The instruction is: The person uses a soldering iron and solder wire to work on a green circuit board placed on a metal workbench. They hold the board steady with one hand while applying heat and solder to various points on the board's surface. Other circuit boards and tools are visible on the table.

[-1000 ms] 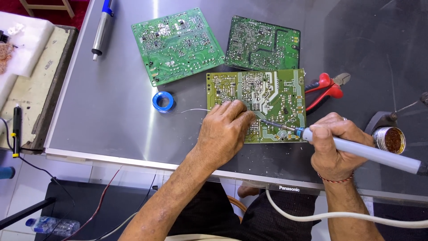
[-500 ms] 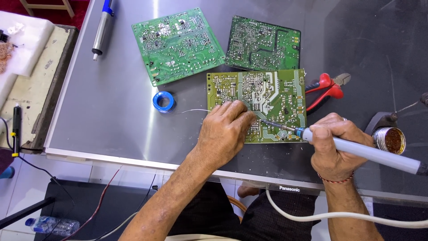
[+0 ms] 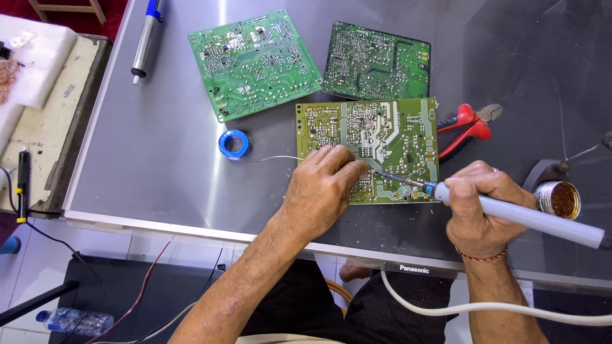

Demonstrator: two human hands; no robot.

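A yellow-green printed circuit board (image 3: 382,137) lies solder side up on the grey metal tabletop (image 3: 159,159), near the middle of the near edge. The left hand (image 3: 322,191) rests on the board's near left corner, fingers curled down and pinching a thin silvery solder wire (image 3: 274,158) that trails left to a small blue spool (image 3: 233,144) lying just beside the board. The right hand (image 3: 478,207) is wrapped tight around the pale grey handle of a soldering iron (image 3: 510,213), whose dark tip touches the board just right of the left fingertips (whether the wire end meets the tip cannot be told). A white cable (image 3: 484,308) runs off along the near edge.

Farther off lie two more boards: a bright green one (image 3: 255,60) to the left and a dark green one (image 3: 376,60) touching the yellow-green board's far edge. Red-handled cutters (image 3: 468,124) lie just right of the board. A round tin of brass cleaning wool (image 3: 560,199) sits at the right. A grey and blue desoldering pump (image 3: 145,39) lies at the far left.
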